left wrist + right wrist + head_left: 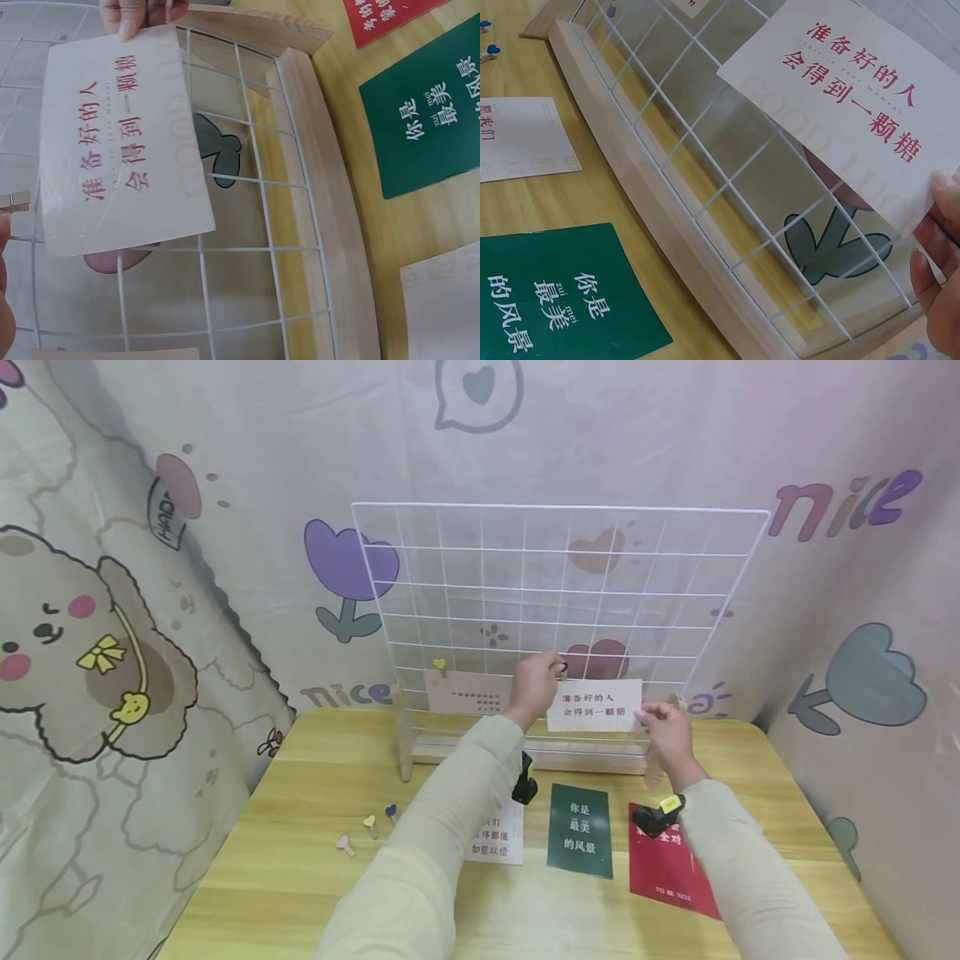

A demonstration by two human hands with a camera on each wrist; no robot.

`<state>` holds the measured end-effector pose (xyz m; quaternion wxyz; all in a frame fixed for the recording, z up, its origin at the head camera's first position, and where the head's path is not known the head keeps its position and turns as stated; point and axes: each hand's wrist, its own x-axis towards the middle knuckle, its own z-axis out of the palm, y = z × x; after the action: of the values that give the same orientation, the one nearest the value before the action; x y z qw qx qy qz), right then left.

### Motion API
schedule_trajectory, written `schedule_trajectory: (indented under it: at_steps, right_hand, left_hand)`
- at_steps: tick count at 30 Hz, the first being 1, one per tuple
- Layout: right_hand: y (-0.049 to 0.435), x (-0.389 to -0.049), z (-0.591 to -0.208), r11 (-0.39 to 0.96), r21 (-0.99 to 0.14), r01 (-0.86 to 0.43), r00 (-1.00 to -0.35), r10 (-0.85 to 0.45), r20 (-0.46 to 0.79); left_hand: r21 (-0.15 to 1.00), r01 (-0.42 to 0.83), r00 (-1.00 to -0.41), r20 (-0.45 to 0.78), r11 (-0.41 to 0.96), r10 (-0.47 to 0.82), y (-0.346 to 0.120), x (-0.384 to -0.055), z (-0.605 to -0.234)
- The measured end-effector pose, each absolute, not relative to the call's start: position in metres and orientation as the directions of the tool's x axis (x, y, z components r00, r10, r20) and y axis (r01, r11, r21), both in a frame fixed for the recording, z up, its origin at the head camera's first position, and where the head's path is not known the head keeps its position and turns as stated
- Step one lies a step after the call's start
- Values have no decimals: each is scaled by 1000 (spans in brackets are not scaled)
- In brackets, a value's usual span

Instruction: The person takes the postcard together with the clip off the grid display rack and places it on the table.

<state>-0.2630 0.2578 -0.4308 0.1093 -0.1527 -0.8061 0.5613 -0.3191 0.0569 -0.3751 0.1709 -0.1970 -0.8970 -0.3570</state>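
Note:
A white card with red lettering (pixel 595 705) lies against the lower part of a white wire grid (pixel 525 585). My right hand (pixel 670 732) pinches the card's right edge between thumb and fingers, as the right wrist view also shows. At the card's upper left, my left hand (pixel 534 685) holds a small wooden clothespin (pixel 15 201) with a dark top. In the left wrist view this clothespin is beside the card's edge. Left of it, a pale card (pixel 457 695) hangs on the grid under a yellow-heart clothespin (pixel 439 665), partly hidden by my left hand.
The grid stands in a wooden base (pixel 525 755) on the wooden table (pixel 285 877). In front lie a white card (pixel 502 839), a green card (pixel 580 831) and a red card (pixel 667 872). Pink (pixel 345 843), yellow (pixel 370 825) and blue (pixel 391 812) heart clothespins lie at left.

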Motion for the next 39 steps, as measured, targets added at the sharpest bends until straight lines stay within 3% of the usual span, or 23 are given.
schedule_trajectory:
  at_steps: [13, 32, 39]
  right_hand:
    - [258, -254, -431, 318, -939, 132, -922, 386, 1]
    - [252, -240, -429, 217, -964, 151, -918, 392, -56]
    - [250, -233, -434, 239, -956, 171, -923, 377, -70]
  left_hand:
    - [723, 385, -920, 348, 573, 178, 48, -315, -372]
    - [821, 329, -944, 278, 467, 176, 34, -310, -376]
    - [837, 295, -955, 241, 461, 172, 27, -304, -382]
